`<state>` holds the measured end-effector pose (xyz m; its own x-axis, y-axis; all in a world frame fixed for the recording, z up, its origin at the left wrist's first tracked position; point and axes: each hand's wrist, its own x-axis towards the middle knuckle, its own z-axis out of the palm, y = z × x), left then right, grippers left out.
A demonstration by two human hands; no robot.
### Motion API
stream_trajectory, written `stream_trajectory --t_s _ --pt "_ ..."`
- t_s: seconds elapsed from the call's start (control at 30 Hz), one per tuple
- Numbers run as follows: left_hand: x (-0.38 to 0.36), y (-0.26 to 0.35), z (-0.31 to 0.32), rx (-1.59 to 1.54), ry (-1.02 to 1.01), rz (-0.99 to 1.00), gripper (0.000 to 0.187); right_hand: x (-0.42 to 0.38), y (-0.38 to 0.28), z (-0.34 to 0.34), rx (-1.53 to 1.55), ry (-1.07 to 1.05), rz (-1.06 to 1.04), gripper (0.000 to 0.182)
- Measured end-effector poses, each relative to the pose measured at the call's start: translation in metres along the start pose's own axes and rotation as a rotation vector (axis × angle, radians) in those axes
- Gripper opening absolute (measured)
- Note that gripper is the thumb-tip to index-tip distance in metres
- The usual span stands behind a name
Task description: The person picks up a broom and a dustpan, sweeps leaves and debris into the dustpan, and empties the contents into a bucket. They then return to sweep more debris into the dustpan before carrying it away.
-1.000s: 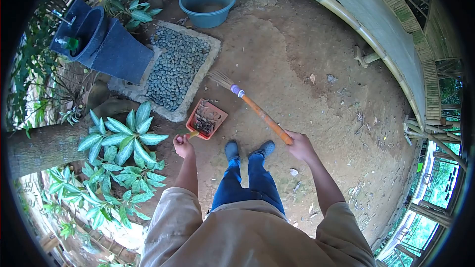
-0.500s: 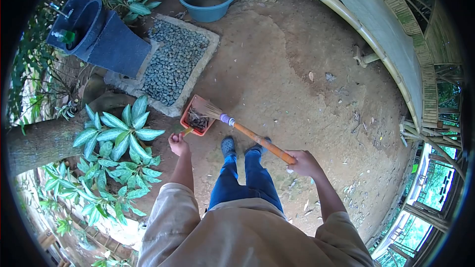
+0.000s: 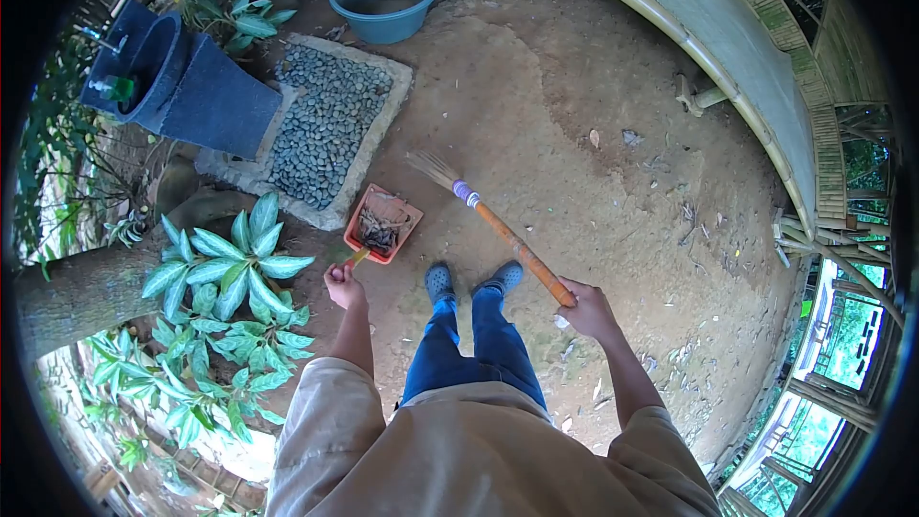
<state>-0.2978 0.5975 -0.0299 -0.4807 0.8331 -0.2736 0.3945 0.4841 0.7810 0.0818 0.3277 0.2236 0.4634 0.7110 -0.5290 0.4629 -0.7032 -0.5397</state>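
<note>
My left hand (image 3: 346, 285) is closed round the yellowish handle of a red dustpan (image 3: 406, 221). Dry leaves and debris (image 3: 380, 230) lie in the pan, which is at ground level near the corner of a pebble bed. In my right hand (image 3: 587, 308) is the orange wooden handle of a stick broom (image 3: 512, 241), fingers wrapped round its end. Purple and white binding holds its thin bristles, which point up and left, apart from the dustpan on its right side.
A blue-grey basin (image 3: 386, 27) stands at the top, beside the stone-edged pebble bed (image 3: 325, 124). A dark pedestal sink (image 3: 215, 96) is at upper left. Leafy plants (image 3: 235, 263) and a trunk (image 3: 91, 292) flank my left side. A bamboo-edged table (image 3: 737, 77) curves along the right.
The broom's bristles have come out of the dustpan and moved right, showing more of the debris inside. Both hands keep their holds. The view has shifted slightly.
</note>
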Motion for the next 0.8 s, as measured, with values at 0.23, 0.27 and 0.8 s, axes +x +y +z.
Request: stream_trajectory --t_s 0.23,0.27,0.8 --pt "-0.006 0.006 0.006 0.017 0.0 0.007 0.031 0.006 -0.012 0.013 -0.098 -0.184 0.021 0.06" --pt "-0.005 0.004 0.007 0.007 0.003 0.006 0.031 0.001 -0.011 0.008 -0.09 -0.225 0.007 0.06" --pt "-0.02 0.048 0.014 -0.071 -0.035 0.066 0.032 -0.062 -0.024 -0.047 0.074 -0.133 -0.043 0.059"
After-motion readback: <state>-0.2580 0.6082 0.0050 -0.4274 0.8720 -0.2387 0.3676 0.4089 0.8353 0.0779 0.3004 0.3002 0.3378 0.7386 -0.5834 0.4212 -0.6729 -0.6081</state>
